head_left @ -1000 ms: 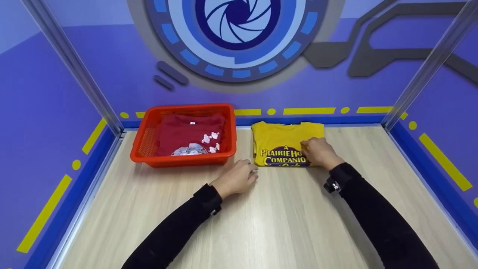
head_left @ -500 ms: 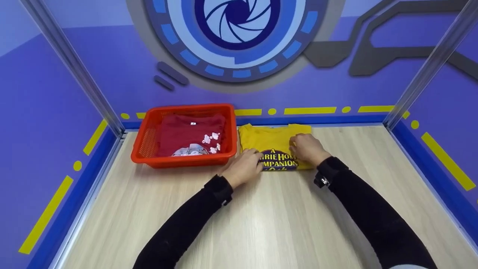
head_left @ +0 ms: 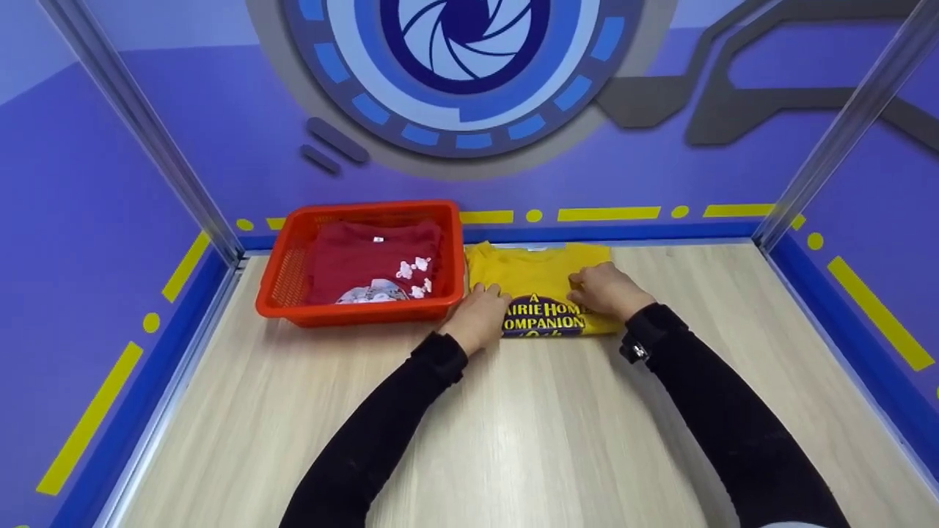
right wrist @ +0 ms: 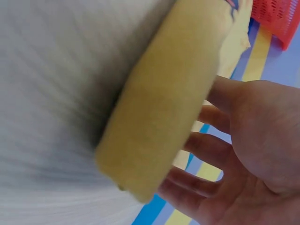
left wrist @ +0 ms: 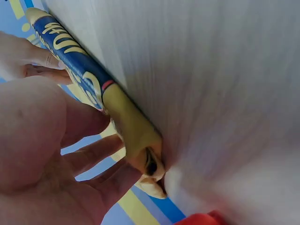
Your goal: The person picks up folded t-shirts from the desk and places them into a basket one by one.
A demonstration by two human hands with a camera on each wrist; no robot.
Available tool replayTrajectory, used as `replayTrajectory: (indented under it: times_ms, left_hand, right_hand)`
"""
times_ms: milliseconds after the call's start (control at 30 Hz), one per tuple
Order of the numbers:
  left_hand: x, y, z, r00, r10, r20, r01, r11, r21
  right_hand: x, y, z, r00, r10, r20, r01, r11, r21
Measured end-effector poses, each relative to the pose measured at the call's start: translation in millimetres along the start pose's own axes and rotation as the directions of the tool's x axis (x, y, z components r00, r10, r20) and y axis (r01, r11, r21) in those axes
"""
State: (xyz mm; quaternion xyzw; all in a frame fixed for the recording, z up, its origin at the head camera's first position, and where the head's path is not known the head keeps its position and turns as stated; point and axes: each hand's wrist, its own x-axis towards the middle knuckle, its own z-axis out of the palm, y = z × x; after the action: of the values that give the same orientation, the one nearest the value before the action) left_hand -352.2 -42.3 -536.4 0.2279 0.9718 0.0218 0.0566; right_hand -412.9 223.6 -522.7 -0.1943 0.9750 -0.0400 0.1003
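Note:
A folded yellow T-shirt [head_left: 530, 268] with purple-and-yellow lettering lies on the wooden tabletop, close against the right side of a red basket. At its left front part my left hand [head_left: 478, 317] rests on the cloth with loosely bent fingers. My right hand [head_left: 609, 290] touches the top of the shirt's right side. In the left wrist view, the spread fingers [left wrist: 108, 180] reach over the shirt's folded edge [left wrist: 129, 124]. The right wrist view has the fingers [right wrist: 206, 147] lying along the thick yellow fold [right wrist: 157, 101], their tips hidden behind it.
The red plastic basket [head_left: 367, 316] stands at the back left and holds a folded dark red shirt [head_left: 363, 258] with white flower shapes. A blue-purple back wall [head_left: 557, 187] rises right behind the shirt and basket. Side walls bound the tabletop [head_left: 557, 425].
The yellow shirt has slid left, up to the basket, with my right hand on it. My left hand has come from beside the shirt onto its left front part.

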Motion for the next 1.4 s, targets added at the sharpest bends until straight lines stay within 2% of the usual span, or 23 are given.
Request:
replayTrajectory:
  times_ms: [133,333,600,767,1033,1233,1400]
  left_hand:
    - [-8.2,3.4,-2.5,1.0,-0.003,-0.002,0.003,1.0,0.0]
    - [-20.7,10.2,-2.0,0.999,0.031,-0.04,-0.027,0.996,0.088]
    - [-58.2,8.6,5.5,0.986,0.15,-0.079,-0.133,0.974,0.181]
    - [-82.0,8.7,8.9,0.976,0.199,-0.093,-0.174,0.958,0.228]
    - [-100.9,8.3,11.2,0.962,0.245,-0.118,-0.214,0.95,0.227]
    - [-114.0,9.5,19.0,0.946,0.275,-0.173,-0.229,0.942,0.246]
    - [-126.5,14.4,21.8,0.941,0.286,-0.179,-0.246,0.944,0.218]
  right_hand:
    - [-7.7,-3.0,-2.9,0.999,-0.049,0.014,0.049,0.998,-0.024]
    - [-20.6,-8.0,-4.2,0.998,-0.063,0.033,0.064,0.996,-0.061]
    - [-48.8,-26.8,8.3,0.996,-0.083,0.022,0.084,0.993,-0.086]
    - [-64.4,-38.6,14.8,0.993,-0.118,0.002,0.117,0.986,-0.117]
    - [-83.3,-50.1,23.5,0.985,-0.167,-0.031,0.161,0.976,-0.147]
    - [-101.2,-58.2,29.2,0.976,-0.214,-0.046,0.205,0.968,-0.148]
    - [-116.7,-60.7,30.1,0.974,-0.224,-0.038,0.216,0.964,-0.155]
